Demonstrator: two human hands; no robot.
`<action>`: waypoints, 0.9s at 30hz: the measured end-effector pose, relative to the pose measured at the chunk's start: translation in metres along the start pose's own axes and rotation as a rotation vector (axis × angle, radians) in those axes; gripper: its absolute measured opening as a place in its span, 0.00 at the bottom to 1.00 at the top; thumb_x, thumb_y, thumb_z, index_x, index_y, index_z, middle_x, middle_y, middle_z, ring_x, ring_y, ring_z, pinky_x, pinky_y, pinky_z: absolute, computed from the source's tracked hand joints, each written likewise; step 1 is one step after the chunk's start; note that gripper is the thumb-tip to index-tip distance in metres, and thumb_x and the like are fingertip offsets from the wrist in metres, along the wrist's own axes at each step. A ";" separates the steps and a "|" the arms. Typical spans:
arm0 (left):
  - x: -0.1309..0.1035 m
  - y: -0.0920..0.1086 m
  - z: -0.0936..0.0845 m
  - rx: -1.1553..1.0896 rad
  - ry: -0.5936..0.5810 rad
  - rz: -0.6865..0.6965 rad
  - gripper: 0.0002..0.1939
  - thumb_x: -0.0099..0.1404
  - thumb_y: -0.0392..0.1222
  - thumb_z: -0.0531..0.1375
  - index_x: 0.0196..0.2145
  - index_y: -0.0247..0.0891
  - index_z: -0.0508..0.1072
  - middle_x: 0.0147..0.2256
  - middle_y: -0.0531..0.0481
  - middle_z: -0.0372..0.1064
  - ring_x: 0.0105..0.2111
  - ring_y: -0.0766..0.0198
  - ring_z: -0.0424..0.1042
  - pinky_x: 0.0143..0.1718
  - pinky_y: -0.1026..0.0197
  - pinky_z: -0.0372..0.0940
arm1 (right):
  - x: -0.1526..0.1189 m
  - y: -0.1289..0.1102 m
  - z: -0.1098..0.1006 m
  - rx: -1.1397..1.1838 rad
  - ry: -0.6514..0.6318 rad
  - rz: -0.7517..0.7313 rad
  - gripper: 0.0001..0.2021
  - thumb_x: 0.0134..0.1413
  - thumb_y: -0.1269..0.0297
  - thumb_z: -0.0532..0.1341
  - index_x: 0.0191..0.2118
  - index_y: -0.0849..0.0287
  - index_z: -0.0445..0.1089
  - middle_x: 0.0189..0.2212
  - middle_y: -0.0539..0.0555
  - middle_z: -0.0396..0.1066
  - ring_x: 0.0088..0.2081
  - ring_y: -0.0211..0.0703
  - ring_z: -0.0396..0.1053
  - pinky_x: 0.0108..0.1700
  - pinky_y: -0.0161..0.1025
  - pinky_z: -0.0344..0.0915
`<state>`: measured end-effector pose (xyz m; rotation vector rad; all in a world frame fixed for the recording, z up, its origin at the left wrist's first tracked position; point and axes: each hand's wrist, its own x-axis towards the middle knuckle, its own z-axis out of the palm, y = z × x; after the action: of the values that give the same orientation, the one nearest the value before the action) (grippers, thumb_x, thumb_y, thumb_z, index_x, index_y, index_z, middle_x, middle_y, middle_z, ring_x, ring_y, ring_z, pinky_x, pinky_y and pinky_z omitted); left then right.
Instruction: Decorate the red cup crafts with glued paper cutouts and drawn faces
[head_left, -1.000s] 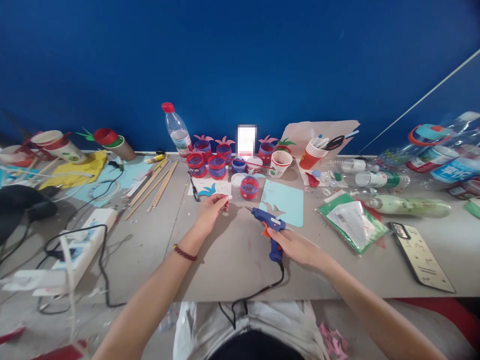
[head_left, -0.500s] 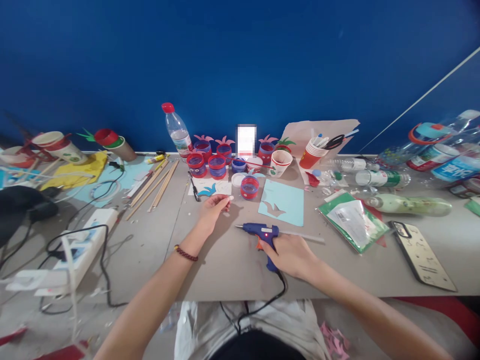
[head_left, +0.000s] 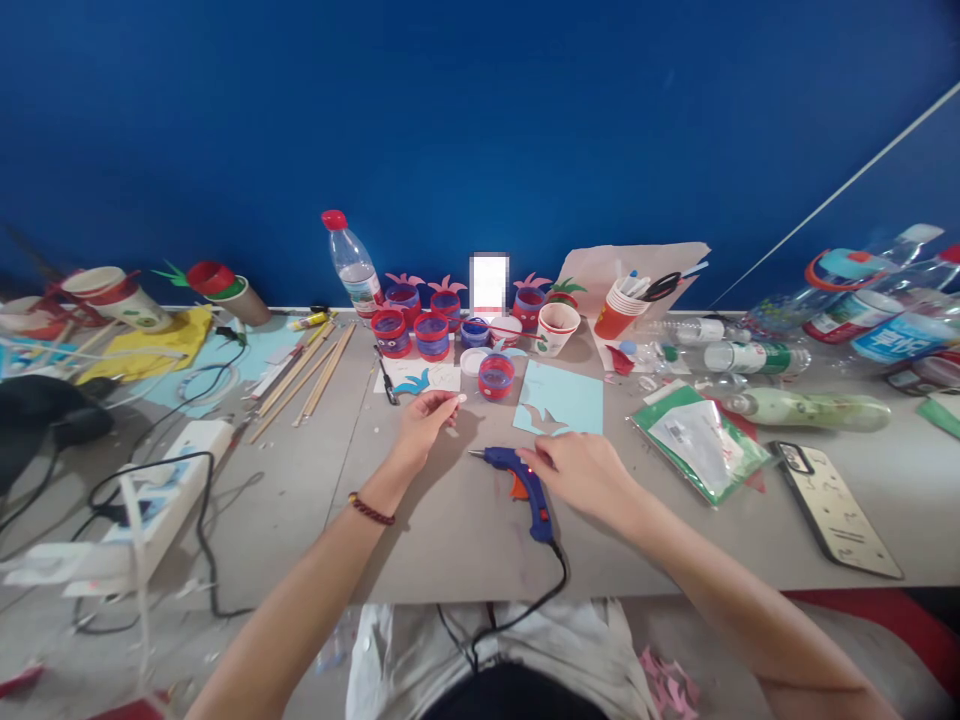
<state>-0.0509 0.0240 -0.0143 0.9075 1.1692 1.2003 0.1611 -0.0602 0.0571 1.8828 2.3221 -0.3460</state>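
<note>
Closed at the thumb and fingertips, the grip of the left hand (head_left: 426,422) holds a small white piece (head_left: 462,398) over the middle of the counter (head_left: 442,530). The right hand (head_left: 581,470) is at the upper back of a blue glue gun (head_left: 535,490), with the thumb at its body; whether that grip is closed on it cannot be told. The gun's orange trigger shows, its nozzle points left, and its black cord (head_left: 559,580) runs toward the person's lap.

Out to the left is a white power strip (head_left: 176,480); out to the right lie a phone (head_left: 836,505) and a green-and-white packet (head_left: 701,440). Beyond the hands are a light-blue sheet (head_left: 574,395), a blue paper cutout (head_left: 414,381) and a red-and-purple ring-shaped cup (head_left: 496,378). Wooden sticks (head_left: 324,375) lie farther left. Behind stand more such cups, a red-capped bottle (head_left: 352,265) and a paper cup stack (head_left: 616,315) holding pens and scissors. A blue wall (head_left: 480,120) rises at the back.
</note>
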 end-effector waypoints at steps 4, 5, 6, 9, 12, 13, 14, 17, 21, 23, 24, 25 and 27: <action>-0.003 0.004 0.001 0.036 -0.018 0.065 0.16 0.44 0.49 0.71 0.26 0.35 0.74 0.24 0.54 0.69 0.22 0.72 0.63 0.25 0.67 0.62 | 0.032 0.010 -0.017 0.159 0.154 -0.117 0.14 0.65 0.56 0.51 0.40 0.54 0.73 0.38 0.54 0.75 0.38 0.45 0.71 0.35 0.37 0.59; -0.004 0.004 0.002 0.040 -0.018 0.087 0.16 0.44 0.48 0.71 0.26 0.36 0.74 0.24 0.54 0.69 0.22 0.72 0.63 0.25 0.67 0.62 | 0.041 0.013 -0.020 0.195 0.192 -0.145 0.13 0.65 0.58 0.52 0.42 0.54 0.72 0.40 0.54 0.75 0.39 0.45 0.71 0.37 0.37 0.59; -0.004 0.004 0.001 0.048 -0.016 0.110 0.15 0.44 0.48 0.70 0.26 0.36 0.74 0.24 0.54 0.69 0.23 0.72 0.63 0.26 0.67 0.61 | 0.051 0.015 -0.023 0.224 0.224 -0.172 0.12 0.65 0.60 0.52 0.44 0.54 0.72 0.42 0.54 0.74 0.40 0.44 0.70 0.38 0.37 0.59; -0.002 0.000 -0.001 0.100 -0.003 0.174 0.14 0.47 0.49 0.69 0.27 0.37 0.75 0.24 0.54 0.68 0.23 0.71 0.63 0.26 0.67 0.60 | 0.078 0.021 -0.028 0.276 0.278 -0.225 0.12 0.64 0.63 0.53 0.46 0.56 0.72 0.46 0.56 0.71 0.43 0.45 0.69 0.40 0.37 0.60; 0.001 -0.006 -0.003 0.167 0.002 0.241 0.13 0.50 0.49 0.68 0.28 0.37 0.75 0.24 0.54 0.67 0.23 0.70 0.62 0.26 0.66 0.59 | 0.097 0.025 -0.031 0.264 0.258 -0.288 0.12 0.62 0.64 0.55 0.46 0.55 0.74 0.48 0.56 0.68 0.44 0.44 0.68 0.39 0.37 0.60; 0.001 -0.007 -0.003 0.192 0.011 0.264 0.13 0.50 0.49 0.68 0.28 0.37 0.75 0.24 0.54 0.67 0.23 0.70 0.61 0.25 0.66 0.58 | 0.100 0.025 -0.031 0.250 0.248 -0.306 0.11 0.62 0.64 0.56 0.46 0.54 0.74 0.48 0.56 0.68 0.44 0.44 0.68 0.39 0.36 0.60; 0.001 -0.006 -0.003 0.222 0.024 0.288 0.12 0.51 0.48 0.67 0.28 0.38 0.75 0.24 0.54 0.66 0.22 0.70 0.60 0.24 0.66 0.56 | 0.103 0.025 -0.032 0.234 0.241 -0.319 0.11 0.61 0.64 0.56 0.46 0.54 0.74 0.48 0.55 0.69 0.44 0.44 0.68 0.38 0.36 0.60; -0.004 0.000 -0.003 0.342 0.055 0.402 0.09 0.53 0.46 0.66 0.27 0.39 0.75 0.25 0.53 0.67 0.22 0.70 0.58 0.24 0.66 0.55 | 0.106 0.023 -0.033 0.203 0.233 -0.330 0.11 0.61 0.65 0.56 0.42 0.54 0.76 0.45 0.54 0.72 0.44 0.45 0.69 0.36 0.35 0.59; -0.011 0.008 -0.003 0.564 0.029 0.621 0.05 0.57 0.43 0.63 0.26 0.40 0.74 0.25 0.52 0.67 0.24 0.67 0.61 0.27 0.64 0.58 | 0.107 0.020 -0.030 0.238 0.231 -0.324 0.12 0.61 0.67 0.55 0.38 0.54 0.77 0.40 0.53 0.75 0.42 0.45 0.70 0.36 0.35 0.59; -0.012 0.006 -0.005 0.687 0.007 0.741 0.05 0.59 0.42 0.61 0.28 0.41 0.75 0.26 0.51 0.69 0.26 0.65 0.64 0.31 0.62 0.61 | 0.108 0.020 -0.028 0.295 0.259 -0.325 0.12 0.60 0.69 0.55 0.37 0.56 0.77 0.40 0.54 0.76 0.42 0.45 0.70 0.38 0.36 0.61; -0.011 0.004 -0.007 0.739 -0.003 0.806 0.05 0.60 0.41 0.60 0.29 0.41 0.75 0.27 0.50 0.70 0.27 0.65 0.66 0.34 0.61 0.63 | 0.109 0.020 -0.027 0.335 0.281 -0.329 0.12 0.60 0.69 0.55 0.37 0.58 0.77 0.39 0.55 0.76 0.42 0.45 0.70 0.40 0.37 0.61; -0.010 0.002 -0.010 0.786 -0.012 0.873 0.04 0.61 0.40 0.60 0.30 0.41 0.75 0.28 0.49 0.72 0.29 0.63 0.68 0.36 0.60 0.64 | 0.109 0.020 -0.026 0.384 0.305 -0.335 0.11 0.60 0.69 0.55 0.36 0.59 0.77 0.38 0.56 0.76 0.41 0.44 0.70 0.40 0.37 0.61; -0.007 -0.002 -0.017 0.874 -0.030 1.019 0.03 0.60 0.39 0.60 0.31 0.42 0.76 0.31 0.47 0.74 0.32 0.61 0.71 0.37 0.59 0.65 | 0.108 0.019 -0.026 0.504 0.329 -0.348 0.11 0.60 0.67 0.56 0.34 0.60 0.76 0.34 0.55 0.76 0.37 0.42 0.71 0.40 0.36 0.62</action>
<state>-0.0667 0.0153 -0.0186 2.3644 1.2340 1.4150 0.1575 0.0521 0.0543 1.8259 3.0245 -0.7761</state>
